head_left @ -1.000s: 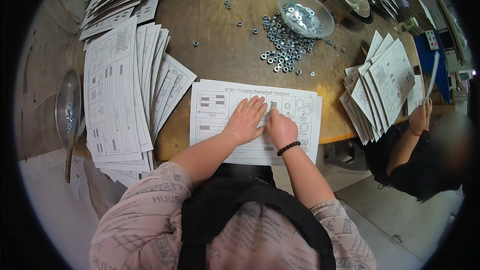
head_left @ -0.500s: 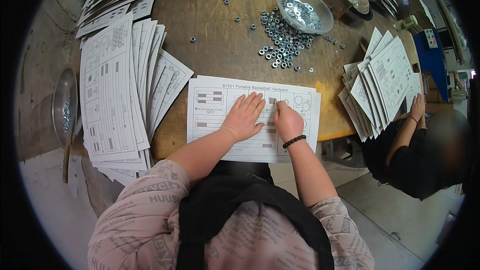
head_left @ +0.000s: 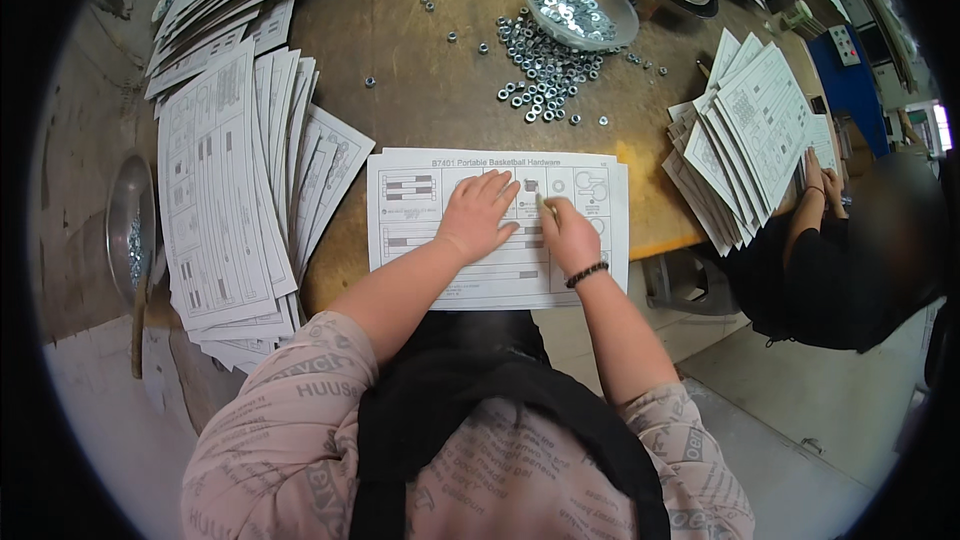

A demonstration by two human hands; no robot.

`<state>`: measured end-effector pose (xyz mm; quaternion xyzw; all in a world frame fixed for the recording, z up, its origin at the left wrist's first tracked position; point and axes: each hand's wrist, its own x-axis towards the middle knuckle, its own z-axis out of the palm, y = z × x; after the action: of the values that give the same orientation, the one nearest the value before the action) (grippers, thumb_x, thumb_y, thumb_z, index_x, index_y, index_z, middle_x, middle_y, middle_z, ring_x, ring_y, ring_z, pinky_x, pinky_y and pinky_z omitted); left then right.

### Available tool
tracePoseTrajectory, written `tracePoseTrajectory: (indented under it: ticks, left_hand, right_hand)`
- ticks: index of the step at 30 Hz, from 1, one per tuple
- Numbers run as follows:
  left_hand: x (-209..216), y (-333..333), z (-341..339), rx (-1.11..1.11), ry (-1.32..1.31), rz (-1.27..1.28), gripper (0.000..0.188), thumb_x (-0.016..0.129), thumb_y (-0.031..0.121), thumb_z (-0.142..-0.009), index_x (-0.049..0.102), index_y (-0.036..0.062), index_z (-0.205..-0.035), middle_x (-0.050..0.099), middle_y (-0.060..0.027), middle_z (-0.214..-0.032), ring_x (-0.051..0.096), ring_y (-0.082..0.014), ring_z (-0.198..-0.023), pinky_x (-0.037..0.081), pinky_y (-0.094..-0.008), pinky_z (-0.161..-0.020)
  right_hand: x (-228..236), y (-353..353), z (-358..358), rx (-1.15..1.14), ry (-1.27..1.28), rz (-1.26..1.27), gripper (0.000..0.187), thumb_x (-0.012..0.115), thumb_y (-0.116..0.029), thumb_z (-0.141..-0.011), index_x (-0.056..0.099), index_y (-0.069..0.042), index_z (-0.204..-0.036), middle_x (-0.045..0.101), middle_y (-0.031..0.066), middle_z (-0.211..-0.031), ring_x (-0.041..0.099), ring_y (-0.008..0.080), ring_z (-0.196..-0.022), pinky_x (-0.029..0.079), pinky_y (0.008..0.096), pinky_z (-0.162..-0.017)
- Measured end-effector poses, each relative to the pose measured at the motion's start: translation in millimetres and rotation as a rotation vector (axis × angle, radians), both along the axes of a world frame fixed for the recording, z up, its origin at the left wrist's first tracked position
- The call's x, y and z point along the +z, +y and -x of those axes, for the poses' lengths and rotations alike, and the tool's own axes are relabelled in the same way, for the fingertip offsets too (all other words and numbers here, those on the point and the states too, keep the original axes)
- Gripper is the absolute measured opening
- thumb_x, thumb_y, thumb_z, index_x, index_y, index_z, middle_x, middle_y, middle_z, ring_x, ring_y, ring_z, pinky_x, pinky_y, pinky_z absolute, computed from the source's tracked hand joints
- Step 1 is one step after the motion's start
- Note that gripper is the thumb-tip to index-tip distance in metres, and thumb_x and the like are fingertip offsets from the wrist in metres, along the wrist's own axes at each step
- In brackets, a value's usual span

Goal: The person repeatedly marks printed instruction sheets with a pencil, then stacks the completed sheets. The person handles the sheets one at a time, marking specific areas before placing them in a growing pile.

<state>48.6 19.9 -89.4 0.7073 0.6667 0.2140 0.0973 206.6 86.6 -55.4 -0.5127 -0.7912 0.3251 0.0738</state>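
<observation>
A small stack of white printed sheets (head_left: 400, 285) with hardware drawings lies in front of me at the table's near edge. My left hand (head_left: 478, 215) rests flat on the top sheet with its fingers stretched out. To its right, my right hand (head_left: 572, 240) is closed round a thin yellowish-green pen-like stick (head_left: 546, 202). The stick's tip points at a small dark drawing in the upper part of the sheet; whether it touches the paper I cannot tell. A dark bead bracelet (head_left: 587, 274) circles my right wrist.
Fanned printed sheets are piled at left (head_left: 215, 190) and right (head_left: 745, 140). Beyond lie loose metal nuts (head_left: 545, 90) and a clear bowl of washers (head_left: 585, 10). A metal pan (head_left: 130, 210) is at far left. Another person's hand (head_left: 815, 175) touches the right pile.
The whole view has shifted slightly. My right hand has drawn back a little across the sheet, and more of the stick shows. My left hand stays flat on the paper.
</observation>
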Motion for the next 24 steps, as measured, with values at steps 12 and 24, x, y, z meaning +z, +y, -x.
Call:
tracePoseTrajectory:
  ticks: [12, 24]
  left_hand:
    - [23, -11, 80, 0.388, 0.075, 0.285, 0.028, 0.062, 0.027, -0.073, 0.062, 0.0073, -0.093, 0.055, -0.0089, -0.102, 0.049, -0.0255, -0.100, 0.039, -0.0370, -0.085]
    - [81, -28, 71, 0.386, -0.094, 0.368, 0.031, 0.063, 0.027, -0.072, 0.059, 0.0064, -0.095, 0.056, -0.0104, -0.097, 0.054, -0.0293, -0.092, 0.044, -0.0370, -0.078]
  right_hand:
    - [-22, -120, -56, -0.196, 0.481, 0.430, 0.025, 0.054, -0.014, -0.082, 0.054, -0.002, -0.103, 0.060, 0.0112, -0.092, 0.057, 0.0195, -0.083, 0.044, 0.0286, -0.075]
    - [-16, -129, -72, -0.222, 0.610, 0.546, 0.023, 0.051, -0.013, -0.084, 0.052, -0.002, -0.105, 0.055, 0.0026, -0.077, 0.050, 0.0068, -0.063, 0.042, 0.0213, -0.058]
